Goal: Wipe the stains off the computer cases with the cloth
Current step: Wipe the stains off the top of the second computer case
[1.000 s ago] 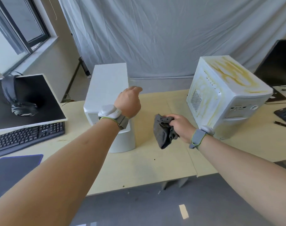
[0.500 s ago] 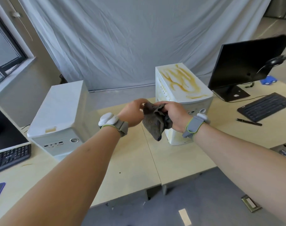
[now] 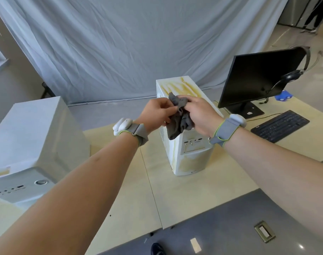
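We're looking down over a pale wooden desk [image 3: 157,181], its top made of panels with a seam running toward us between the arms. Both hands meet in mid-air above it: our left hand [image 3: 158,114] pinches the dark grey cloth [image 3: 179,118] with curled fingers, and our right hand [image 3: 200,115] has its grip clamped on the same bunched cloth from the other side. The cloth hangs crumpled between them, held up in front of the stained computer case [image 3: 186,144], not touching its top as far as we can tell.

That case stands upright on the desk, white, with yellow-brown streaks across its top panel and more yellowing down its front and side. Over on the left stands a second computer case [image 3: 33,144], white on top, with a grey front panel carrying a round button and ports, and a small yellowish mark near its front edge.

To the right, a black monitor [image 3: 258,80] with a headset [image 3: 293,74] hung on its corner, and a black keyboard [image 3: 280,126] just in front of it. Each wrist wears a grey band [image 3: 225,129] with a white pod. Behind everything hangs a wrinkled grey-white backdrop sheet [image 3: 129,43], draped down to the floor. Near us the floor [image 3: 221,227] is grey, with a small metal floor socket [image 3: 264,231] set in it.
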`<state>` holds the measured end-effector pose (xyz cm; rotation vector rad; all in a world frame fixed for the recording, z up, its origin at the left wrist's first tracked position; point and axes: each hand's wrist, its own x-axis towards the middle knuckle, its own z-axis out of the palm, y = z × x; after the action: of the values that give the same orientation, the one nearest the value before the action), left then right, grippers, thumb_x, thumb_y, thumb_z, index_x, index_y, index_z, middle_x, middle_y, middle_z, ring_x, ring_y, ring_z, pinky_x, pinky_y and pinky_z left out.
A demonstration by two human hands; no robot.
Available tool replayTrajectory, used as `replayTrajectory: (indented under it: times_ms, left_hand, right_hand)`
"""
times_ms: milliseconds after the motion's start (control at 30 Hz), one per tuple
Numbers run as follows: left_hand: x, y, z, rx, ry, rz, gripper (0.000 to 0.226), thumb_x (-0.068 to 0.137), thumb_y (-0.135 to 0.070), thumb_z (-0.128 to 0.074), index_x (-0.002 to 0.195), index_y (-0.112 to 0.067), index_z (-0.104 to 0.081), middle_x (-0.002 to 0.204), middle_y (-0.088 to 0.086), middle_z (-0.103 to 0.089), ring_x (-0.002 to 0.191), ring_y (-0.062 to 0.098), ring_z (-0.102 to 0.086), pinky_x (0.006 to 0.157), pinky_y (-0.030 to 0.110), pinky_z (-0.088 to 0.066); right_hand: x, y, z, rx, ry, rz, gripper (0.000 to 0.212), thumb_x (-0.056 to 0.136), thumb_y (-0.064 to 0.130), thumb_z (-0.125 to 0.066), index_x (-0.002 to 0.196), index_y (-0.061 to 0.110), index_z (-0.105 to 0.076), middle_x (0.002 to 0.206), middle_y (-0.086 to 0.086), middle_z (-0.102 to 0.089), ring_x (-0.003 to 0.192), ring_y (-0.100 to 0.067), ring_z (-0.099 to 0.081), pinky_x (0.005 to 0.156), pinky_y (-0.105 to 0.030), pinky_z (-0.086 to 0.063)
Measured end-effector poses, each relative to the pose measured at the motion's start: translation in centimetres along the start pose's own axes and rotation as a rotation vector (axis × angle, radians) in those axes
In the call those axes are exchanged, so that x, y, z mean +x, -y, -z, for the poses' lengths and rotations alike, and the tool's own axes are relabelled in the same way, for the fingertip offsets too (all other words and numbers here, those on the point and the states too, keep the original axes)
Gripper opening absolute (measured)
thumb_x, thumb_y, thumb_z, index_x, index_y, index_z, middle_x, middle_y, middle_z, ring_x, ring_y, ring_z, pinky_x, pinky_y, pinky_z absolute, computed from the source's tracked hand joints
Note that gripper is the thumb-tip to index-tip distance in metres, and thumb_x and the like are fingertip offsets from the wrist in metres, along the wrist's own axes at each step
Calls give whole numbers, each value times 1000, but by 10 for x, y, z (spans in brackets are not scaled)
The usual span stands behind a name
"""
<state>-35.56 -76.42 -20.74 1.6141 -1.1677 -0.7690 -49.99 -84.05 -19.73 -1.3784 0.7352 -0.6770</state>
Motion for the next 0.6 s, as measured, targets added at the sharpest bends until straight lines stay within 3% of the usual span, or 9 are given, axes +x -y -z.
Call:
replayTrajectory:
  times_ms: [67, 133, 233, 300, 367, 433, 500, 600]
  left_hand:
    - [11, -1, 8, -75, -3, 28, 11, 94, -11, -65, 85, -6, -61, 77, 11, -63, 70, 24, -61, 56, 29, -51]
    - [25, -1, 20, -178, -50, 83, 7, 95, -7, -60, 88, -7, -60, 83, 14, -66, 76, 28, -66, 63, 36, -56]
    - [35, 1, 40, -245, -45, 198, 21, 98, -23, -59, 95, -4, -65, 90, 16, -71, 79, 34, -70, 69, 44, -60]
    - [41, 3, 49, -216, 47, 254, 36, 98, -37, -60, 106, -5, -72, 91, 14, -73, 79, 31, -71, 72, 42, -61]
    - [41, 6, 59, -248, 92, 250, 33, 100, -29, -60, 117, -3, -71, 102, 17, -74, 88, 31, -71, 77, 43, -60]
    - [41, 14, 72, -306, 39, 234, 32, 102, -20, -56, 126, -1, -65, 117, 22, -71, 97, 32, -70, 79, 43, -59]
    - [33, 20, 78, -352, 2, 241, 34, 102, -17, -54, 130, 2, -60, 116, 21, -70, 98, 33, -69, 79, 43, -59]
    - [20, 31, 77, -425, -72, 245, 28, 101, -15, -54, 119, 3, -66, 107, 19, -68, 97, 34, -66, 90, 47, -56]
  right_hand:
    - [11, 6, 1, -112, 7, 30, 33, 98, -1, -45, 114, 9, -72, 67, -4, -63, 42, -14, -49, 39, -19, -33]
    - [27, 11, 0, -218, 34, 52, 34, 96, 1, -48, 102, 20, -75, 75, -4, -65, 49, -14, -53, 42, -20, -38]
    - [43, 10, -7, -341, 71, 162, 33, 94, 4, -56, 110, 28, -74, 97, 7, -73, 82, -10, -68, 70, -24, -56]
    - [51, 8, -16, -396, 153, 220, 33, 92, 7, -62, 117, 27, -71, 94, 10, -73, 77, -7, -68, 66, -26, -57]
    - [53, 2, -26, -426, 217, 243, 38, 86, 10, -71, 118, 28, -70, 99, 7, -74, 77, -7, -69, 65, -23, -55]
    - [61, -4, -29, -413, 320, 228, 59, 76, 17, -82, 132, 23, -64, 116, 5, -71, 96, -7, -69, 79, -23, -55]
    - [63, -7, -25, -359, 359, 191, 70, 74, 17, -86, 139, 15, -58, 124, 4, -68, 115, -5, -64, 97, -26, -52]
    - [68, -8, -26, -364, 351, 176, 51, 79, 20, -85, 126, 11, -67, 111, 1, -74, 104, -9, -70, 99, -35, -55]
